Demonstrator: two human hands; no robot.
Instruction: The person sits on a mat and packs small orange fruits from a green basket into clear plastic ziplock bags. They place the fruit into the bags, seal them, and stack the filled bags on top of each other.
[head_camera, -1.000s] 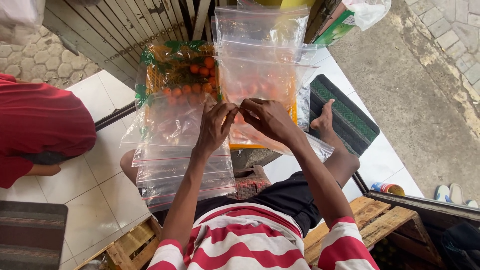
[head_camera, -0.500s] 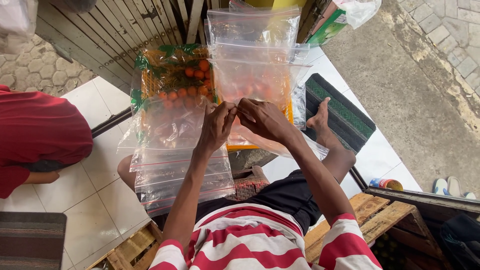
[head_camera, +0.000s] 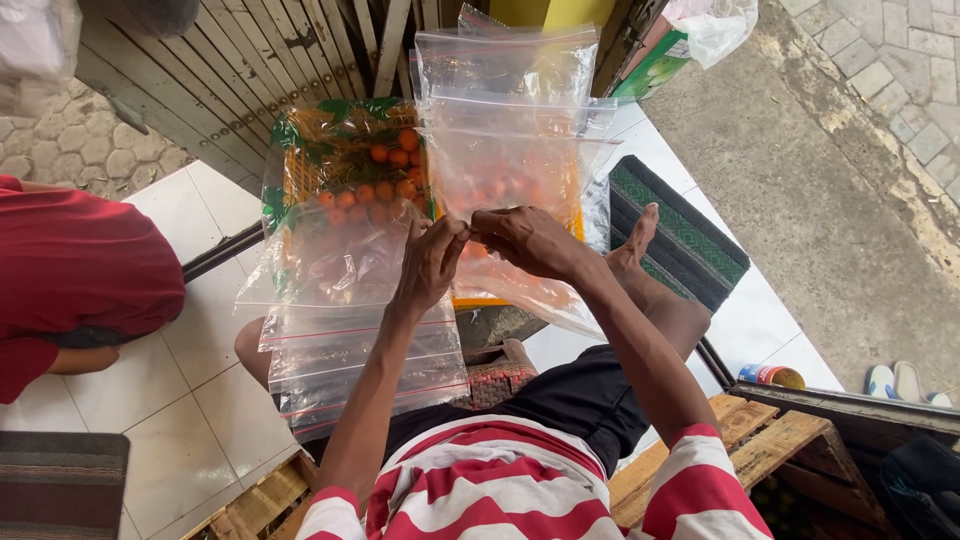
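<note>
Both hands pinching one clear bag

I see the clear bag (head_camera: 505, 165) held up mid-scene, left hand (head_camera: 428, 262) and right hand (head_camera: 528, 240) pinching its near edge; the slick film could slip onto the orange fruit (head_camera: 375, 175) behind it.

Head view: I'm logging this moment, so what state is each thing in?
Left hand: fingers pinched at a bag's edge.
Right hand: fingers pinched, meeting the left.
Upright clear bag: held up, empty.
Stack of clear bags: lying flat on the lap.
Orange crate: filled with small orange fruits.
Can: open on top.
</note>
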